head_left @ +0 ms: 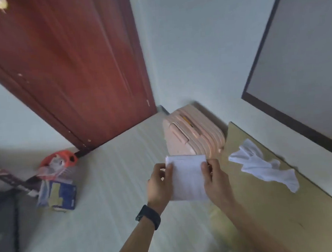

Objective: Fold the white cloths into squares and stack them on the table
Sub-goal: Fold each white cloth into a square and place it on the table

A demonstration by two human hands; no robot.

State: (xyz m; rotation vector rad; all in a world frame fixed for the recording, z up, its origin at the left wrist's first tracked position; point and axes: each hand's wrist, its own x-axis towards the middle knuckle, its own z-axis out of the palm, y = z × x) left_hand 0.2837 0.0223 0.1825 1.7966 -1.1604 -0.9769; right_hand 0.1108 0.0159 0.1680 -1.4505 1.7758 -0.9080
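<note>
— What are the fingers doing?
— The left hand (159, 183) and right hand (214, 179) each pinch a side edge of one folded white cloth (187, 177), held up just left of the table (275, 206)
— Other cloths?
— One crumpled cloth (262, 164), lying on that tan table, to the right
— Any writing?
— The blue packet (64, 196) on the pale floor (110, 188), left, is too blurred to read. One pink suitcase (193, 135) and one red-brown door (68, 63) stand beyond

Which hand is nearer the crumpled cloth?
Right. The right hand grips the folded cloth on the side toward the crumpled cloth; the left hand grips its far side.
</note>
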